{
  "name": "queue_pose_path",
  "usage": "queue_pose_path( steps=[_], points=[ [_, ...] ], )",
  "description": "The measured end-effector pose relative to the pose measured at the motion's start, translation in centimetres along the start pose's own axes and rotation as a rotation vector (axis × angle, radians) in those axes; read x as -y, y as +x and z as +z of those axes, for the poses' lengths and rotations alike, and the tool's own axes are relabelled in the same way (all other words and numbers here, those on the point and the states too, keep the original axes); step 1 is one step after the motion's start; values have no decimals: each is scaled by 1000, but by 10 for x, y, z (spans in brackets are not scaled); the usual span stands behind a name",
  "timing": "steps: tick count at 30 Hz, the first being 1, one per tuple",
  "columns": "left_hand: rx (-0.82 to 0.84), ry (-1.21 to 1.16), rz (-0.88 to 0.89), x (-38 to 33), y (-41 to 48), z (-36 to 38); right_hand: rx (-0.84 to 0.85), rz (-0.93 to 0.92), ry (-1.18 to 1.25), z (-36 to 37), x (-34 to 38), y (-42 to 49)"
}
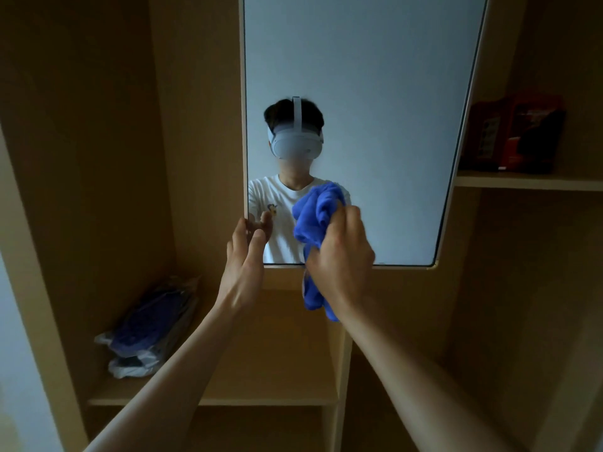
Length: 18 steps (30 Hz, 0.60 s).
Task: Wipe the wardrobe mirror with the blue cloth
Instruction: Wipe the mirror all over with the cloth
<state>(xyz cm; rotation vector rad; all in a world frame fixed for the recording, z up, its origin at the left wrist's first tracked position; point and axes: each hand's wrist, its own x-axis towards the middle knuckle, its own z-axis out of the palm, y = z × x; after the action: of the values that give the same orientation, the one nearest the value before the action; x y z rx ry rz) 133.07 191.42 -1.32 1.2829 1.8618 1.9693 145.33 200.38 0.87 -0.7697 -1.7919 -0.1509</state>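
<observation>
Blue cloth [315, 220], gripped in a bunch by the right hand [342, 256], presses against the lower part of the wardrobe mirror [375, 93], its tail hanging below the frame. The left hand [244, 259] pinches the mirror's left edge between thumb and fingers, probably to steady the panel against the wiping pressure.

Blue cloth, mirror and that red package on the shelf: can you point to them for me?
blue cloth [315, 220], head view, on its bunched upper part against the glass.
mirror [385, 93], head view, on bare glass high up.
red package [528, 132], head view, on its front face.
</observation>
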Motion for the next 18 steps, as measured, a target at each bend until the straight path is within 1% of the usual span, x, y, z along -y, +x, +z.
queue_pose_path(
  steps=[5, 8, 12, 18],
  points=[
    [11, -91, -67, 8, 7, -9, 95, -146, 76, 18, 44, -8],
    [13, -212, -114, -1, 4, -13, 140, -196, 119, 25, 60, -12],
    [37, -269, -119, 2, 7, -19, 231, -230, 166, 30, 64, -15],
    [43, -263, -145, 0, 19, -28, 342, -270, 255, 31, 56, -15]
  ],
)
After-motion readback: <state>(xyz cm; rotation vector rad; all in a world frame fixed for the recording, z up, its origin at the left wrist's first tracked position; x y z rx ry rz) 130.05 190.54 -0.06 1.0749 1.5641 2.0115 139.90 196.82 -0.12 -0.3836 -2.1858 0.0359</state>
